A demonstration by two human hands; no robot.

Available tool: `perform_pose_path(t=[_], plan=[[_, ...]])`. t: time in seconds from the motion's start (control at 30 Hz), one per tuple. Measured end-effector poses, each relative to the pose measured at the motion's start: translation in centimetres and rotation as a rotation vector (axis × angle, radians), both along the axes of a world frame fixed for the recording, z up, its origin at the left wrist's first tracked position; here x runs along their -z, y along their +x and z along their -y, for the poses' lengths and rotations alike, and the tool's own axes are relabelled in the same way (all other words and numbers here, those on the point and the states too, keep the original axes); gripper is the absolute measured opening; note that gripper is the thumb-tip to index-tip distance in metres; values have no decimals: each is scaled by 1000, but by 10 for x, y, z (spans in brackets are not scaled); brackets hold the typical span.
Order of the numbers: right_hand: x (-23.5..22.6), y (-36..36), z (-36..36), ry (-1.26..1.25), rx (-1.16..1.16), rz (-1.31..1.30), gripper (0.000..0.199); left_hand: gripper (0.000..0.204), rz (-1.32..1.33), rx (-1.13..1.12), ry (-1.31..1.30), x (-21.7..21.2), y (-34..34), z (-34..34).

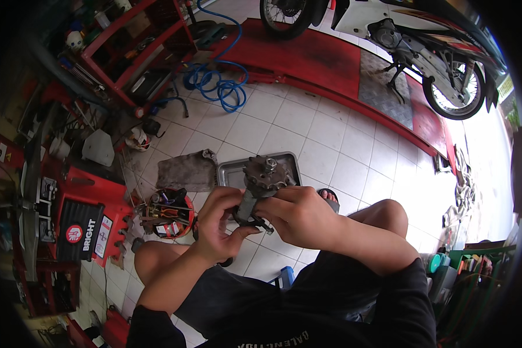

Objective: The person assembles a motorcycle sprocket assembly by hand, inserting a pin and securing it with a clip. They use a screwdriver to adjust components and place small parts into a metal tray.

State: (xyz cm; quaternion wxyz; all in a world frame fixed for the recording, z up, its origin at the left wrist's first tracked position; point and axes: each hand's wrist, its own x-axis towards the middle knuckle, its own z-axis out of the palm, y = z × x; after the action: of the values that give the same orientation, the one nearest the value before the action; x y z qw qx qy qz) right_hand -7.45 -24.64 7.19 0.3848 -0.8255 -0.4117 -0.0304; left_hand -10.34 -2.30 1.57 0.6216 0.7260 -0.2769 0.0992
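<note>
Both hands hold up a greasy metal part with a toothed sprocket (260, 177) on top, a bolt or nut standing at its centre. My left hand (217, 223) grips the lower body from the left, thumb below and fingers curled against its side. From the right, my right hand (298, 213) closes on the same part just under the sprocket, its fingertips partly hidden. A thin dark piece sticks out below between the hands; I cannot make out what it is. Beneath and beyond the part, a grey metal tray (232, 172) lies on the tiled floor.
Left of the tray lies a dirty grey rag (185, 171), with a red tub of tools (189, 223) nearer me. A red machine (119, 191) and red tool cart (113, 69) stand left. Farther off are a coiled blue hose (229, 93) and a red lift platform (319, 58) bearing a motorcycle (385, 36).
</note>
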Motion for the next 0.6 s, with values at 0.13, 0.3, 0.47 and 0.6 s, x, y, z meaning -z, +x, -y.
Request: perform_pose_path(t=[0.13,0.3,0.47,0.6], plan=[[-8,10,9,355,-30,-205,16,58,58,-73,-34,0,3,-4],[22,17,8,992,-216,-1470,16,56,99,-114,-138,2,12,-9],[24,6,-5,675,-55,-1330,22,55,129,-202,-116,1,15,-12],[18,-1,-17,280,103,-569,37,55,277,-287,-16,3,17,-15]])
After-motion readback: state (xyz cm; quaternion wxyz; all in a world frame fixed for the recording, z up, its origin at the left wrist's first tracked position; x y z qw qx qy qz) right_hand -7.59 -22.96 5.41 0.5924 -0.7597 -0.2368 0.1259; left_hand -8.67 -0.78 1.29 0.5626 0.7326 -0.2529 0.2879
